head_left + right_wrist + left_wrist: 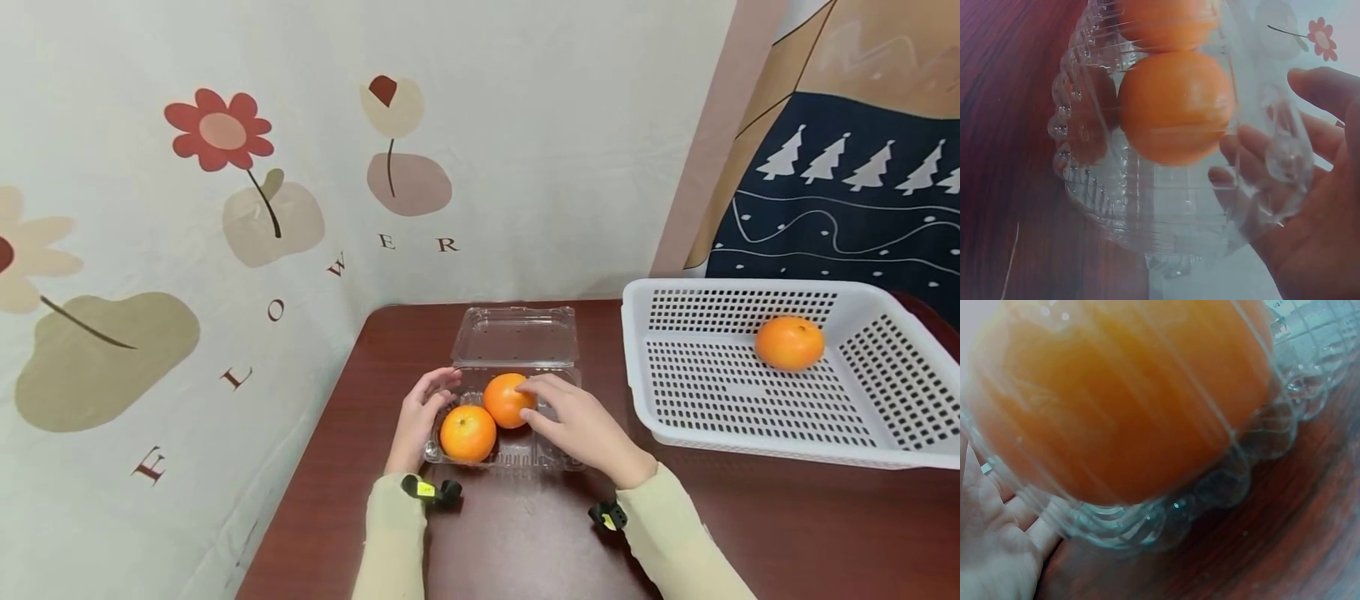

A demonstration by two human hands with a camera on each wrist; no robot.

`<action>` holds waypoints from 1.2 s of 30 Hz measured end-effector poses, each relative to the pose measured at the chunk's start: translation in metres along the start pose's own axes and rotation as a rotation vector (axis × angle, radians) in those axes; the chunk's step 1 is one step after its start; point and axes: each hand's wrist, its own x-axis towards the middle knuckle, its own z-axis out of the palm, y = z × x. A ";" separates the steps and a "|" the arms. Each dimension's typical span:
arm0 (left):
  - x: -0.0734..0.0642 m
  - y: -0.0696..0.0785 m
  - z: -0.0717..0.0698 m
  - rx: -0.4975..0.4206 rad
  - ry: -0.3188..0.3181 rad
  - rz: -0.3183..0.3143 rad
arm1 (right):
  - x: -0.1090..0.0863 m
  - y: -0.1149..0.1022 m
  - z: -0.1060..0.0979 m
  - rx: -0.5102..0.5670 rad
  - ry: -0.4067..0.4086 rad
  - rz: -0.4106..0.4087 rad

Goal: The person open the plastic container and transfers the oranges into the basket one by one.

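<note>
Near orange [468, 433] and far orange [509, 402] side by side in clear container [517, 459], lid [516, 337] folded back.
My left fingers [437, 381] stand apart, loosely curved at the container's left wall; my right fingers [547, 390] are spread and relaxed at the far orange's right side, contact uncertain. Container sits on the brown surface [517, 542]; third orange [790, 343] lies in the white basket [738, 417], right.

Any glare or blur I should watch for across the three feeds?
Head view: mostly sharp, soft sheen on the table; left wrist: the orange blurred, pale wash at upper left; right wrist: hazy, with bright glints on the clear container.
</note>
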 end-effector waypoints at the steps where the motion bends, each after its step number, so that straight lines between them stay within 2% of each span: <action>1: 0.000 0.000 0.000 0.003 -0.001 0.002 | 0.000 0.000 0.000 0.006 0.006 0.002; 7: 0.000 0.001 0.000 0.002 -0.007 -0.001 | 0.002 0.001 0.004 0.019 0.070 0.008; 13: 0.001 0.000 -0.001 -0.001 -0.008 0.004 | 0.004 0.004 0.013 -0.024 0.121 -0.003; 19: 0.000 -0.002 -0.001 0.005 -0.015 0.009 | 0.005 0.006 0.019 -0.052 0.148 0.039; 29: 0.002 -0.003 -0.001 -0.006 -0.011 0.018 | 0.008 0.005 0.026 -0.080 0.168 0.048; 36: 0.002 -0.003 0.000 0.000 -0.007 0.023 | 0.010 0.004 0.024 -0.094 0.152 0.057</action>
